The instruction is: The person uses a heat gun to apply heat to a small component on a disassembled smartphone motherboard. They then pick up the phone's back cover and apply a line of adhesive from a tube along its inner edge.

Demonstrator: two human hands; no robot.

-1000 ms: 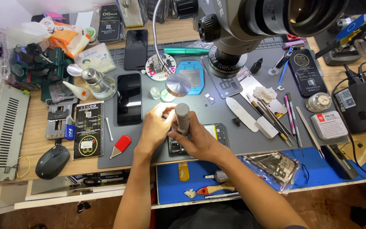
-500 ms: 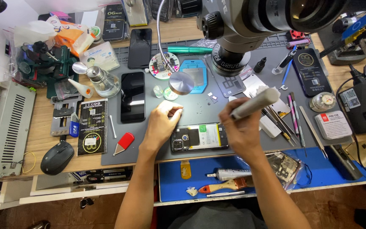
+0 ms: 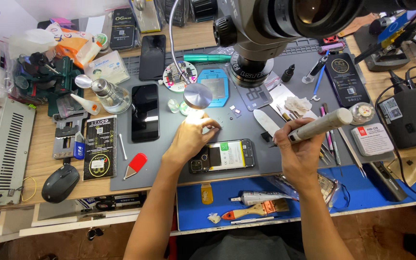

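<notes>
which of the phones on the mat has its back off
The opened phone lying crosswise just below the left hand, its battery and board showing. The two black phones further left lie closed, dark glass up.

Bare grey mat [image 3: 169,159] left of the opened phone [image 3: 223,156]; tweezers [image 3: 331,139] and microscope [image 3: 261,29] crowding the right.

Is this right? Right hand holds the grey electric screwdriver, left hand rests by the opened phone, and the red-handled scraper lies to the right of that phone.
Not quite. In the head view the red-handled scraper lies to the left of the opened phone, not the right. The rest stands: the right hand holds the grey electric screwdriver, and the left hand rests by the phone.
</notes>
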